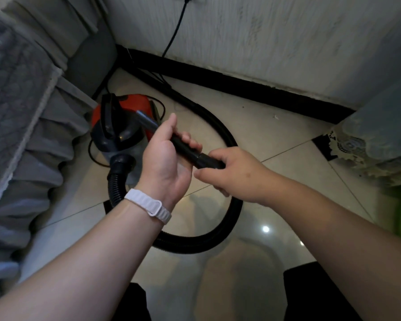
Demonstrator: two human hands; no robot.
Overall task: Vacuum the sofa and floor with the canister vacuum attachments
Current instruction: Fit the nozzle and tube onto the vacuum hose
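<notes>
One black nozzle, left fingers curled round it, right fingers gripping hose end

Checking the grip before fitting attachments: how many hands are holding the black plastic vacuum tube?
2. The left hand curls round the far part of the black plastic vacuum tube, and the right hand grips its near end.

- vacuum: orange-red shell, dark grey base, black handle
- hose: black, ribbed
- tube: black, with a grey end
- wristband: white
- floor: glossy beige tiles, thin dark joints
- skirting: black
- wall: off-white, faintly streaked
- sofa cover: grey, quilted (too blurred to read the pattern exactly), pale edging
- lace: cream openwork
- cord: black
</notes>
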